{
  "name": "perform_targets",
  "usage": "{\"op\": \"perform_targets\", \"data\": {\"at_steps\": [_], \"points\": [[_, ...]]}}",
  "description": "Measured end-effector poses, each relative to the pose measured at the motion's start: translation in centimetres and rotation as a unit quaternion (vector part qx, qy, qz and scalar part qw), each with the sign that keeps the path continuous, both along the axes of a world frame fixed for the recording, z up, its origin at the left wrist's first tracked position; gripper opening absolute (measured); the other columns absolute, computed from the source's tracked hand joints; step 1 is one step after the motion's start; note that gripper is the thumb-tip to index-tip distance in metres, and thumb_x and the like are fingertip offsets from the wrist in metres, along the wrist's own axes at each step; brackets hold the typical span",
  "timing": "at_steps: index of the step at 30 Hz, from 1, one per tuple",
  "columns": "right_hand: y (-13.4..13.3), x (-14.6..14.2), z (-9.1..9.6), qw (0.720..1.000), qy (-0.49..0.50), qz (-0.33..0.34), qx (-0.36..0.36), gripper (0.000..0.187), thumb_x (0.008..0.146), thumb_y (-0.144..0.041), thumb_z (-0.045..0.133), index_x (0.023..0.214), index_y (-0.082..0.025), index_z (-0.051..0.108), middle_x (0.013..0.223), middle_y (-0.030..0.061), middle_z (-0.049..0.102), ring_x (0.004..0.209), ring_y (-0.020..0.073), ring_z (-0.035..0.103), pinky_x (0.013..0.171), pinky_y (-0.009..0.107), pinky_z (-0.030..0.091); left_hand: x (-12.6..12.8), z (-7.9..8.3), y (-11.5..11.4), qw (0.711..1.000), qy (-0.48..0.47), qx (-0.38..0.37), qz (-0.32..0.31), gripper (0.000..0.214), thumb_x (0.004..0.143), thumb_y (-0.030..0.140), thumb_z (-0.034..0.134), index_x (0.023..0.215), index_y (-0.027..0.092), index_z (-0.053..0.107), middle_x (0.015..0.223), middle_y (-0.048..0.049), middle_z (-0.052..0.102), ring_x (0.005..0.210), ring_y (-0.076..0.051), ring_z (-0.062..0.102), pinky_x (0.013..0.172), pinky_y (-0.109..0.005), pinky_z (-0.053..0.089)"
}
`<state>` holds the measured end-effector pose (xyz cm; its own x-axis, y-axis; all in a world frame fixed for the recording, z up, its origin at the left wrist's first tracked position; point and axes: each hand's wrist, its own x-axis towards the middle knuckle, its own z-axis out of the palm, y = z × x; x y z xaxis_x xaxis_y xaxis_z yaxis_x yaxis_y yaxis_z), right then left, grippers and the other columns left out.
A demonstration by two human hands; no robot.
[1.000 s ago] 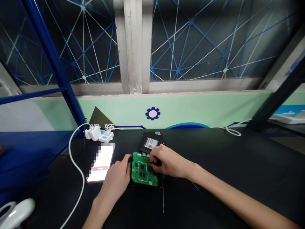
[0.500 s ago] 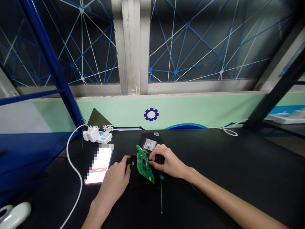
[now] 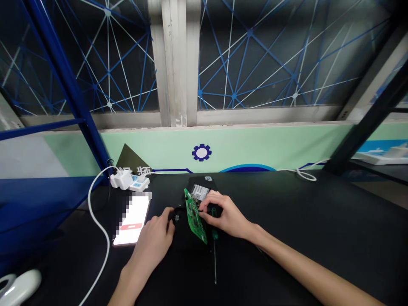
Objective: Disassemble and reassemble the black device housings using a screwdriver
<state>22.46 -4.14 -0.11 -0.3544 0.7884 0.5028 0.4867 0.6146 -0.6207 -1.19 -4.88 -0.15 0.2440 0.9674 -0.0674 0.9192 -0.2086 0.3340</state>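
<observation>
A green circuit board [image 3: 195,219] stands tilted on edge above a black device casing [image 3: 183,238], its component side turned to the right. My right hand [image 3: 223,213] pinches at the board's right side with thumb and forefinger; the exact point of contact is small and partly hidden. With its fingers curled, my left hand [image 3: 159,231] grips the left edge of the black casing. Beneath my right hand lies a screwdriver [image 3: 215,259] with a green and black handle, its shaft pointing toward me. Behind the board is another black case part [image 3: 201,189] bearing a white label.
On the left lies a lit phone [image 3: 134,219] beside a white power strip [image 3: 139,183] with a plugged-in charger [image 3: 121,179]. A white cable [image 3: 103,231] curves down the left side. A white rounded object [image 3: 24,287] sits at the lower left.
The circuit board has tipped to a steeper angle, its upper edge moving up and slightly right. My hands have stayed nearly in place.
</observation>
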Motion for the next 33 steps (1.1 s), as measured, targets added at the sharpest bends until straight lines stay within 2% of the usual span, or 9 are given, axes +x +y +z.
{"op": "perform_targets", "data": {"at_steps": [6,13,23,33], "points": [[-0.19,-0.10,0.36,0.996,0.077,-0.008,-0.034,0.012,0.089,-0.029,0.067,0.081,-0.019,0.067,0.079,0.0035,0.070,0.083,0.0203,0.063,0.081,0.035,0.049,0.00,-0.11,0.09,1.000,0.000,0.000,0.000,0.038,0.102,0.020,0.039,0.138,0.022,0.050,0.090,-0.0072,0.071,0.092,-0.026,0.068,0.071,-0.030,0.043],[0.05,0.35,0.49,0.985,0.160,-0.031,-0.049,0.017,0.087,-0.034,0.069,0.079,-0.019,0.068,0.080,0.0027,0.067,0.079,0.0191,0.062,0.078,0.032,0.048,-0.13,-0.35,0.18,1.000,-0.006,0.000,-0.005,0.041,0.101,0.020,0.039,0.141,0.022,0.048,0.087,-0.0061,0.071,0.096,-0.027,0.067,0.074,-0.032,0.044],[0.29,0.66,0.54,0.979,0.197,-0.042,-0.042,0.025,0.085,-0.043,0.071,0.082,-0.019,0.069,0.080,0.0037,0.069,0.078,0.0195,0.063,0.073,0.032,0.050,-0.26,-0.35,0.18,1.000,-0.005,-0.007,-0.004,0.044,0.101,0.020,0.037,0.143,0.022,0.046,0.087,-0.0065,0.070,0.095,-0.027,0.067,0.074,-0.032,0.046],[0.27,0.84,0.88,0.972,0.226,-0.048,-0.052,0.024,0.082,-0.041,0.074,0.078,-0.019,0.066,0.080,0.0038,0.068,0.078,0.0194,0.062,0.072,0.031,0.049,-0.21,-0.28,0.08,1.000,-0.022,-0.009,-0.001,0.042,0.101,0.021,0.038,0.142,0.022,0.047,0.084,-0.0058,0.068,0.090,-0.028,0.066,0.072,-0.032,0.043]]}}
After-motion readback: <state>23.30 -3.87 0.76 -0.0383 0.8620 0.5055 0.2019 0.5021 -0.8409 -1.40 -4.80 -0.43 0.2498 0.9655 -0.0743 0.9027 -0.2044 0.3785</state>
